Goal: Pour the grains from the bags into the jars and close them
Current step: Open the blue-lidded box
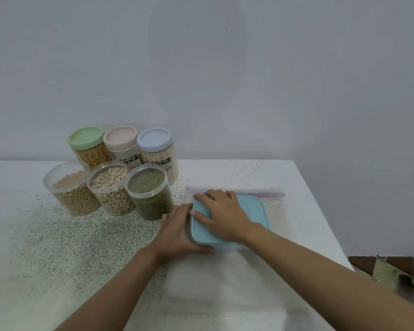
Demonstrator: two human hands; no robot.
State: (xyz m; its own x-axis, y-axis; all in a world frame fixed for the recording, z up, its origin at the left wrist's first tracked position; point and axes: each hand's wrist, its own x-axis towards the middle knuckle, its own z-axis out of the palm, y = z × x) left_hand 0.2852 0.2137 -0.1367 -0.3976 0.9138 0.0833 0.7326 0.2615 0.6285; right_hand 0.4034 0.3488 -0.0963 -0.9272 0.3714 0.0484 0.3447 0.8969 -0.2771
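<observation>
Against a plain pale grey wall point(225, 68) stands a white counter point(34, 259), peppered with fine dark specks that are thickest from its middle out to 9 o'clock. Past the counter's right corner, at 4 o'clock, a patch of patterned floor point(392, 271) shows.

Six round jars cluster at 10 o'clock from the hands, in two rows that touch. The back row is lidded: a green-lidded jar point(87, 144) of yellow grains, a pink-lidded jar point(121, 142) with pale grey contents, and a blue-lidded jar point(157, 149) of pale flakes. The front row is uncapped: one open jar of tan beans point(72, 189), an open jar of pale beans point(110, 187) and an open jar of green beans point(148, 192), each filled nearly to the rim.

Just beside the green beans, at 3 o'clock, a light blue lid point(251, 211) sits on what seems to be a shallow box, resting on a flat clear zip bag point(273, 204) whose red strip runs along its far edge. The right hand point(220, 216) lies flat on the lid, fingers spread, its grip open and pressing down. The left hand point(177, 232) lies against the lid's left side, fingers straight and thumb along the near edge; that grip is open too.

A pale sheet point(213, 283) covers the counter at 6 o'clock. Bare counter runs from 3 o'clock to the right edge, and wide speckled room lies at 8 o'clock.
</observation>
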